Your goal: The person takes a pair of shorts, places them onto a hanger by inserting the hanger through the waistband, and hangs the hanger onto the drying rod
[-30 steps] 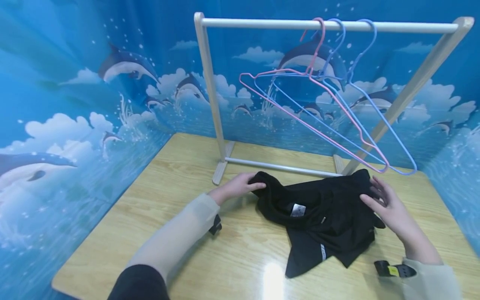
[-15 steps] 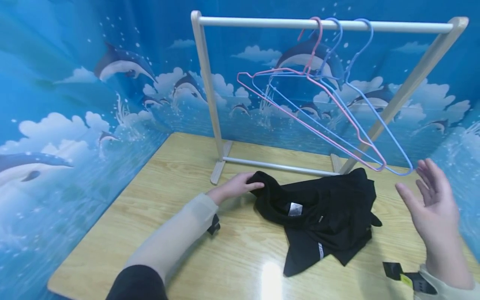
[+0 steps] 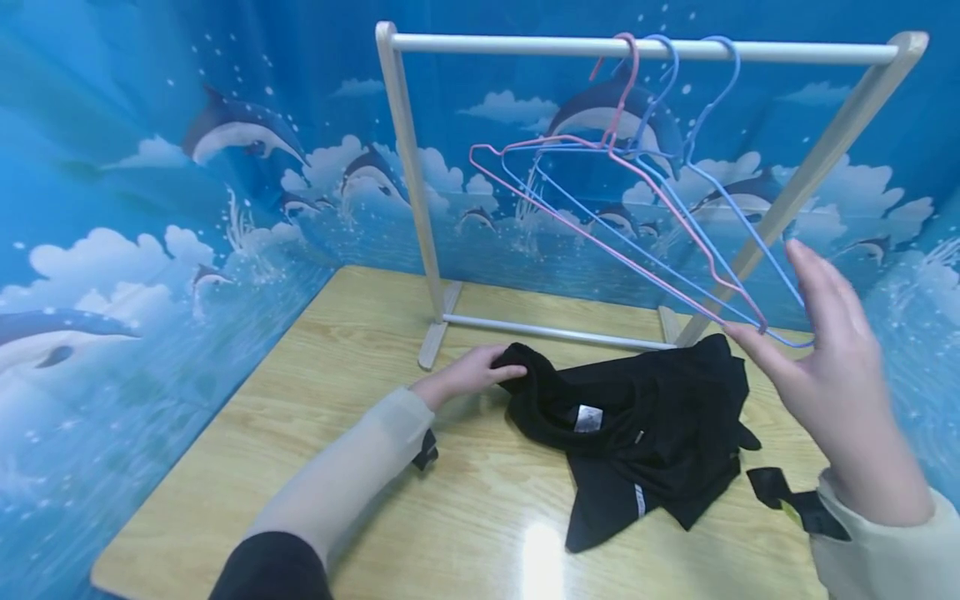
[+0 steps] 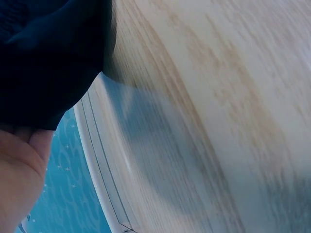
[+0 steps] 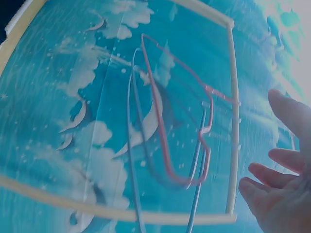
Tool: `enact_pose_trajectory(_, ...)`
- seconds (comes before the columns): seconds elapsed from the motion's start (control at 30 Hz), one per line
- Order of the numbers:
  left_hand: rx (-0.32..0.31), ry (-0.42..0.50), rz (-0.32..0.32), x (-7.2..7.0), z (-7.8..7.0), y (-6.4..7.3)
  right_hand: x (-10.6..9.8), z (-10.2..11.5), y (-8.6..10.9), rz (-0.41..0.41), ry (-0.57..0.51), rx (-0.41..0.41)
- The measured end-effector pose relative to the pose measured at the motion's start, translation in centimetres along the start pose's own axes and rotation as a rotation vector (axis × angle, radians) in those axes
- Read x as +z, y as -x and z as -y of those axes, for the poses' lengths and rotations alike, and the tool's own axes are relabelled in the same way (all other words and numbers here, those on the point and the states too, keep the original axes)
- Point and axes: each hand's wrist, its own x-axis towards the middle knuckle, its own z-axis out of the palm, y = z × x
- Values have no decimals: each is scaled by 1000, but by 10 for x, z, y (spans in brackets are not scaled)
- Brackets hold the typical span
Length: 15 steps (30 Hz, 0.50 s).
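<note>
In the head view, with the garment as dial centre, the left hand was located just past 9 o'clock, its thumb and fingers pinching the edge of the cloth. The garment lay bunched on the table, its white label at 9 o'clock. The rack stood at 12 o'clock; its rail carried a pink hanger and two blue hangers. The right hand was raised between 2 and 3 o'clock, thumb and fingers wide, near the hangers' lower ends.
</note>
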Motion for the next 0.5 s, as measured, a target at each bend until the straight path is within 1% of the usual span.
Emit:
enact_pose_trajectory(0.1, 11, -9, -6, 0, 0, 0, 3, 7, -12, 80, 16, -39)
enact_pose_trajectory(0.2, 19, -18, -8, 1, 0, 0, 7, 13, -22, 144, 11, -47)
enact_pose_trajectory(0.4, 18, -24, -7, 2, -1, 2, 20, 19, -38, 234, 0, -94)
enact_pose_trajectory(0.5, 15, -28, -6, 2, -1, 2, 24, 20, -43, 275, 8, -94)
